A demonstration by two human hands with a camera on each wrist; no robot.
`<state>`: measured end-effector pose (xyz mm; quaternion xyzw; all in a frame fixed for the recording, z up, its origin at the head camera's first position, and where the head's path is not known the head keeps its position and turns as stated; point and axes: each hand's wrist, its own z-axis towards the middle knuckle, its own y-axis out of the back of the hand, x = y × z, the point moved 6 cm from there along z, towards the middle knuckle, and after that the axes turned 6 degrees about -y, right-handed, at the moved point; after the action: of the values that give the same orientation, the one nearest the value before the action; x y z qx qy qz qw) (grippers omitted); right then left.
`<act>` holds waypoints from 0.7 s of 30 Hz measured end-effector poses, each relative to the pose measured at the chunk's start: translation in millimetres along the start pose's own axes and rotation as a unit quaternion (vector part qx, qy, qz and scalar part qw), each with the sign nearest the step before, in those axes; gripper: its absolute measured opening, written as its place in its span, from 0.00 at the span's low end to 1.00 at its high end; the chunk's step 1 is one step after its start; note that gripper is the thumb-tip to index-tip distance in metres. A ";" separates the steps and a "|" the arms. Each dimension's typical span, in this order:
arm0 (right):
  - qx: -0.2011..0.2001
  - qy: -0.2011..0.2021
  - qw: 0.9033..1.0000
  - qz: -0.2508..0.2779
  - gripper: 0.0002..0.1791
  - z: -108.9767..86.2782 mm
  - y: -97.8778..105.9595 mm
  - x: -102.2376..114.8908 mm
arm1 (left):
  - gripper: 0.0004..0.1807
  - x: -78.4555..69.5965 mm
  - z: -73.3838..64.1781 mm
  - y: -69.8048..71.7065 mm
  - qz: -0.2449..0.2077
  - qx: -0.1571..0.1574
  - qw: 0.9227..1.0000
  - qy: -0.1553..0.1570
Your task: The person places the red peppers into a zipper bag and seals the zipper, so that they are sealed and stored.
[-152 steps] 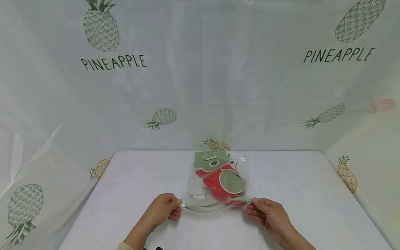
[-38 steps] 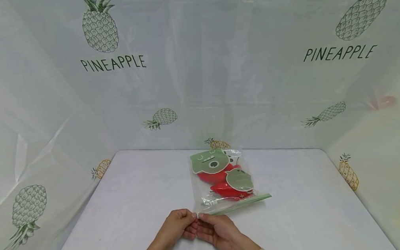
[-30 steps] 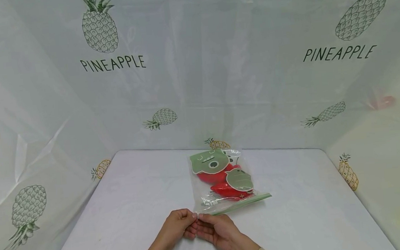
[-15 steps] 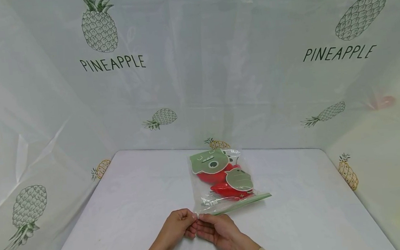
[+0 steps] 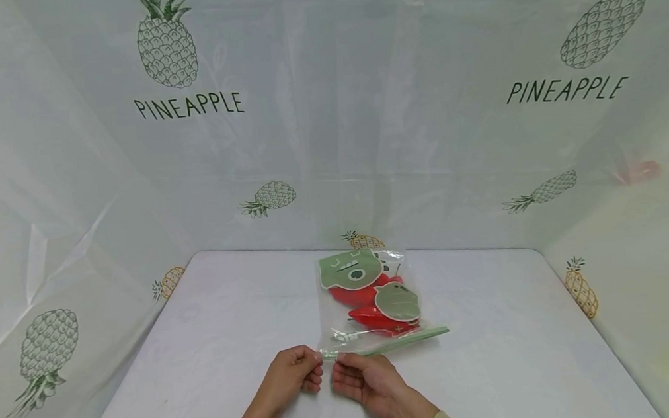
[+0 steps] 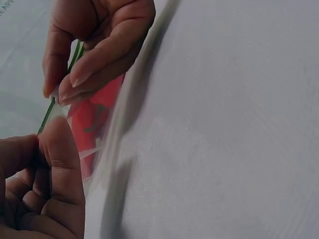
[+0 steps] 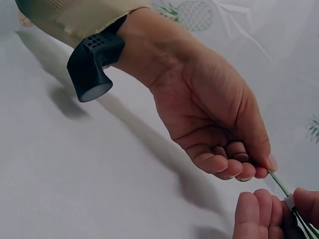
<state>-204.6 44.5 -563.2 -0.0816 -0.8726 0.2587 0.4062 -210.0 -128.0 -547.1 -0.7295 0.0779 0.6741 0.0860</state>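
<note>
A clear zip bag (image 5: 398,303) with green prints lies on the white table, shiny red things (image 5: 368,315) inside it. Its green seal strip (image 5: 417,338) faces me. My left hand (image 5: 289,375) pinches the strip's left end between thumb and index finger. Close beside it, my right hand (image 5: 374,385) pinches the small white slider (image 7: 290,201) on that strip, its other fingers loosely bent. A short stretch of strip shows between the two hands. In the left wrist view the right hand (image 6: 99,50) is above and my left hand (image 6: 45,184) lower left.
The white table (image 5: 501,334) is bounded by pale curtains (image 5: 361,100) with pineapple prints at the back and sides. A black camera (image 7: 94,64) is strapped to my left wrist. A faint red shape (image 5: 638,172) shows through the right curtain.
Over five seconds my right hand has gone from the strip's right end to its left end. In the last half second it shifted slightly right, parting from the left hand.
</note>
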 end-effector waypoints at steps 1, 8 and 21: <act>0.001 0.001 1.000 0.000 0.13 0.2 0.0 0.2 | 0.16 0.7 -0.2 0.8 -0.002 -0.002 1.000 0.000; 0.010 0.000 1.000 -0.003 0.11 1.8 0.9 -0.6 | 0.17 6.6 -1.4 0.4 -0.031 -0.007 0.999 0.015; 0.023 0.001 1.000 -0.001 0.10 1.6 2.8 0.9 | 0.17 5.4 -0.1 -4.7 -0.047 -0.004 0.999 0.020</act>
<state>-206.7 46.5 -564.9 -0.0712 -0.8662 0.2780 0.4090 -208.5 -123.4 -552.4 -0.7460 0.0421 0.6549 0.1130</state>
